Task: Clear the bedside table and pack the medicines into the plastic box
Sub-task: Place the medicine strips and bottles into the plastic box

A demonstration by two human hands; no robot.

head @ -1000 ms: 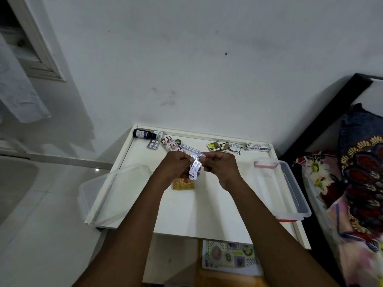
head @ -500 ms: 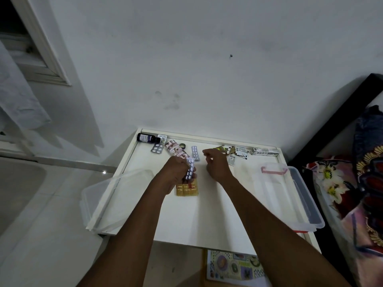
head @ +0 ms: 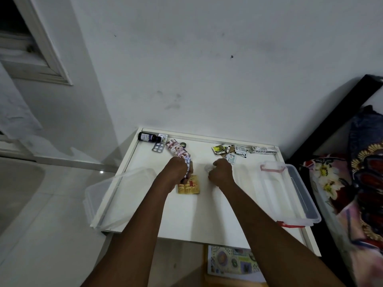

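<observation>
On the white bedside table (head: 196, 220), my left hand (head: 176, 172) grips a bunch of silver blister strips (head: 188, 165) just above a gold blister pack (head: 188, 186) that lies flat. My right hand (head: 221, 172) is curled beside it, pinching a pale, blurred blister strip (head: 208, 168). The clear plastic box (head: 290, 187) with red handles stands open at the table's right edge, to the right of my right hand. At the back lie a dark bottle (head: 148, 137), a grey blister (head: 158, 147), a red-and-white tube (head: 178, 150), several sachets (head: 228, 151) and a small carton (head: 263, 150).
The box's clear lid (head: 120, 193) overhangs the table's left edge. A small round tin (head: 183, 144) sits by the tube. A bed with patterned bedding (head: 356, 183) is right of the table. A patterned board (head: 234, 262) lies under the table's front.
My right hand reached to the back, took the loose blister strip that lay by the tube, and drew it back beside my left hand. The view has shifted slightly.
</observation>
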